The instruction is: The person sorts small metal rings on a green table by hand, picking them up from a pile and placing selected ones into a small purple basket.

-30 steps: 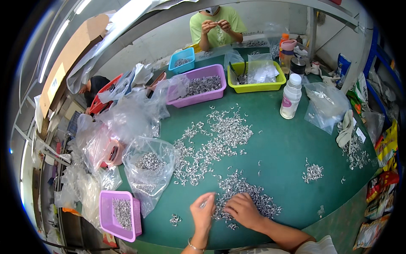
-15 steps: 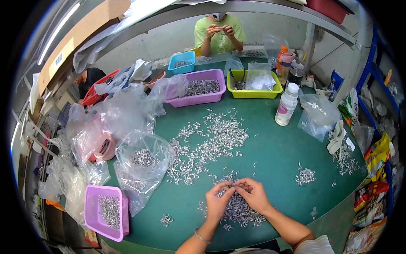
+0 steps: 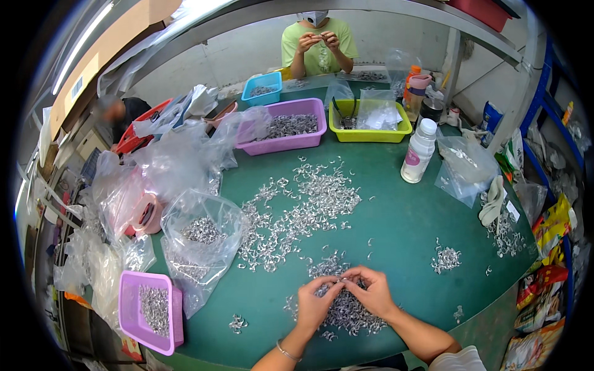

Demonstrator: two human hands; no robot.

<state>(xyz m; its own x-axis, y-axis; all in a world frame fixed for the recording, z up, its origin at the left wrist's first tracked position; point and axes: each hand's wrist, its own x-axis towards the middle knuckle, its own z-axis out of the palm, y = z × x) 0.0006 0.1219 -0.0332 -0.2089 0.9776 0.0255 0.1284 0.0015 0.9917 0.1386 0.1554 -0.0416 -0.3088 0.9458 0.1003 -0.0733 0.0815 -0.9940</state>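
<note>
Both my hands meet above a heap of small curved silvery metal pieces [image 3: 352,314] near the front of the green table. My left hand [image 3: 314,303] pinches with thumb and index finger, and my right hand [image 3: 373,294] pinches against it from the other side. Between the fingertips is a small curved metal piece [image 3: 341,280], mostly covered by the fingers. Beyond my hands lies a wider spread of loose metal pieces [image 3: 328,191]. A small cluster of metal pieces [image 3: 237,323] sits to the left of the heap, another cluster [image 3: 446,259] to the right.
A purple basket [image 3: 177,309] of metal pieces stands front left, beside an open clear plastic bag [image 3: 213,272]. Farther back are a purple tub [image 3: 281,144], a yellow-green tray [image 3: 369,136] and a white bottle [image 3: 418,152]. Opposite, a person in a green shirt [image 3: 343,34] works with both hands.
My hands stay pinched together over the heap and have dipped slightly, with the right wrist shifting a little. The view has moved a little, sliding the table's contents slightly left.
</note>
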